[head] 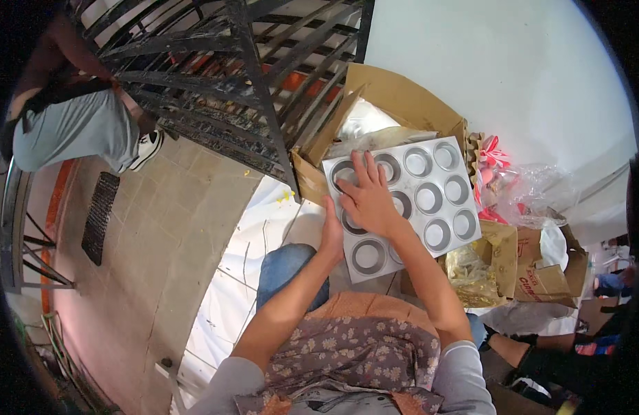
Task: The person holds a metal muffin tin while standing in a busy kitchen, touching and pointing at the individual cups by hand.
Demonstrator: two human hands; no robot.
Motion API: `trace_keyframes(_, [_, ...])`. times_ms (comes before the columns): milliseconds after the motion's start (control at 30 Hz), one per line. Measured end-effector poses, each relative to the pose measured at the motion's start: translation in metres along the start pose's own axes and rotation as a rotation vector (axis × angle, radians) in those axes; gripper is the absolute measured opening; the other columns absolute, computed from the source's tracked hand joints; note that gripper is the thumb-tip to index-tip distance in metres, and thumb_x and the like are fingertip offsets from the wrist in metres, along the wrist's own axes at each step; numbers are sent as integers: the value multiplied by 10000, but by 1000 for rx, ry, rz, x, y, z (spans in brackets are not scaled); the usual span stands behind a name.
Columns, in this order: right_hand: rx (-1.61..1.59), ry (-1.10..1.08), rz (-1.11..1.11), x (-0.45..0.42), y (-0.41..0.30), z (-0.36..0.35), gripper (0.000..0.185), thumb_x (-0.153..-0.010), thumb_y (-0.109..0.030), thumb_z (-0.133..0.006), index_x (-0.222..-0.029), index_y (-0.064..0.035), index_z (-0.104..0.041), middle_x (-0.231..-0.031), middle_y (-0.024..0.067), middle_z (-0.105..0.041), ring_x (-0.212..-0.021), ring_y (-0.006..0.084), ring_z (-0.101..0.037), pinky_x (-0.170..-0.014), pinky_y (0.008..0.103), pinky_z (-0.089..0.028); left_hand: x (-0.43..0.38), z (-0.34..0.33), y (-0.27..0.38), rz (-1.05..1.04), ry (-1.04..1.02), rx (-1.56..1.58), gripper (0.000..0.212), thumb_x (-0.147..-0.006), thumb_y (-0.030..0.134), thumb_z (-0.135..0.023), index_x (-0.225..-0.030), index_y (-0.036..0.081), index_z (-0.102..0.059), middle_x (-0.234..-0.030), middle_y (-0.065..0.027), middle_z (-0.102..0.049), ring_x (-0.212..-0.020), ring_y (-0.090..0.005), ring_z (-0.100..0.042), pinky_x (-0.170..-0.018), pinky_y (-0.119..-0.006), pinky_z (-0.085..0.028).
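A metal muffin tin point(408, 197) with several round cups is tilted before me, partly over an open cardboard box. My left hand point(332, 232) is at the tin's left edge, thumb up along it; its fingers are hidden behind the tin. Over the upper left cups lies my right hand point(369, 198), its fingers spread, one reaching into a cup. The cups look bare where I can see them. Clear plastic and a white sheet-like thing show in the cardboard box point(402, 98) behind the tin.
Smaller cardboard boxes point(545, 282) and clear plastic wrap point(542, 187) lie at the right. A black metal railing point(265, 104) rises beyond the tin. One person in grey shorts point(75, 132) sits at the upper left; another person's leg point(510, 350) is at the lower right.
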State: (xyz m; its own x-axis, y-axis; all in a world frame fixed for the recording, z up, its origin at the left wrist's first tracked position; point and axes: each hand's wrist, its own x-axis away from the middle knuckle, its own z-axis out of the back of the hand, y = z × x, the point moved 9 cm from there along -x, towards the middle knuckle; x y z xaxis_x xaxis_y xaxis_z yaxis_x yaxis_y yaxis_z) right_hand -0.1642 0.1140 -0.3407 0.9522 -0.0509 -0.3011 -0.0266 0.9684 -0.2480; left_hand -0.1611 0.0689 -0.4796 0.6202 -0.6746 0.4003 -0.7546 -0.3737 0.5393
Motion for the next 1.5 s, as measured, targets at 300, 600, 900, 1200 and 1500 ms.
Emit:
trace_keyframes(300, [120,169,18,4,23,17,291,-807,-308,-516,-929,-89,-662,-1376,237,-251,-1282,430,-185,-988,592,-177,10,-27,9,-26,-93,-10,694,-896,573,-146,-1334,48,-266,-1264,-133,-430,-1122,-222,-481,-918,-325,-425])
trace_keyframes(600, [-188,11,-89,10,28,15,377,-864,-365,-450,-919,-69,-678,-1411,163,-231,-1313,372,-147,-1039,531,-106,14,-30,10,-14,-60,26,739,-867,620,-201,-1332,50,-276,-1266,-137,-428,-1132,-229,-470,-923,-360,-426])
trace_keyframes(900, [78,59,-35,55,-14,33,388,-813,-379,-511,-830,-11,-631,-1382,194,-249,-1290,417,-156,-1019,560,-126,28,-32,20,3,29,-105,706,-890,586,-169,-1326,50,-314,-1303,-111,-403,-1208,-219,-374,-1014,-348,-296])
trace_keyframes(1200, [84,-48,92,68,-27,38,364,-774,-378,-549,-852,-31,-627,-1392,189,-239,-1288,421,-162,-987,615,-138,10,-18,13,-84,-132,-70,724,-883,601,-153,-1326,50,-311,-1309,-124,-395,-1204,-212,-383,-1003,-346,-305])
trace_keyframes(1500, [-31,-33,54,62,-38,14,385,-756,-389,-568,-849,-22,-640,-1401,181,-229,-1285,425,-167,-990,604,-155,28,-35,28,-98,-76,-115,734,-881,603,-173,-1323,31,-299,-1302,-128,-397,-1195,-219,-394,-1011,-337,-301])
